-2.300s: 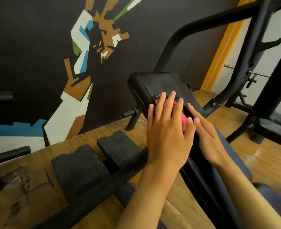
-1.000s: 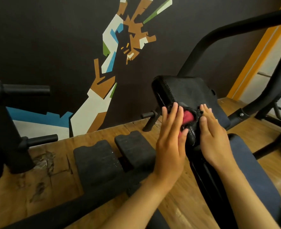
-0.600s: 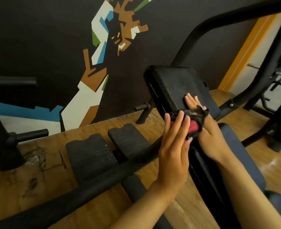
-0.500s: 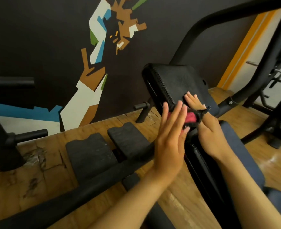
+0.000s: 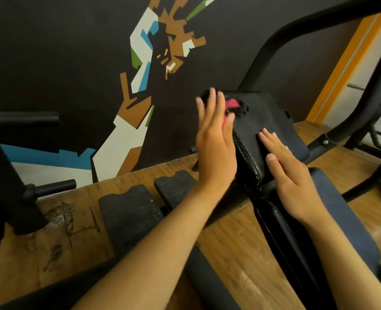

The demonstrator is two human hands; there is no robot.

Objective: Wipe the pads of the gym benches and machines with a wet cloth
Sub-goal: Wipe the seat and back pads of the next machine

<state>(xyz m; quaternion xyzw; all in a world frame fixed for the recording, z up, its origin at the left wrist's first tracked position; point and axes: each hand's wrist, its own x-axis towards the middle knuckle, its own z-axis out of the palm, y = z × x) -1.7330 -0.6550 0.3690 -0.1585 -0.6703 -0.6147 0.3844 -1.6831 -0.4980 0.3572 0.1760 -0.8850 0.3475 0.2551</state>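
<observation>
Two hands: both on one upright black pad (image 5: 272, 121), at 12 to 1 o'clock from frame centre.
Left hand (image 5: 214, 139): fingers straight and spread, palm pressed flat against the pad's left side edge, with a cloth trapped under it. No pinch; it holds by pressure alone.
Right hand (image 5: 290, 173): fingers straight and close together, lying flat on the pad's front face at about 3 o'clock from the left hand. It grips nothing and appears to steady the pad.
Cloth (image 5: 232, 103): pink-red with a dark part beside it, bunched at the pad's upper left corner. It shows past the left fingertips at roughly 1 o'clock; the rest is hidden by the palm.
Cloth handling (judgement): light, limp, damp. It will fold and creep under a flat palm, so best kept wadded under the palm heel and fingers with the loose end tucked in.
Pad handling (judgement): firm cushion, stitched vinyl-like cover, probably slick once wet.
Blue seat pad (image 5: 341, 220): at 4 o'clock, below the right wrist; whether it has been wiped cannot be told.
Floor (image 5: 229, 242): wooden boards with two dark foot plates (image 5: 127, 211) at 8 o'clock.
</observation>
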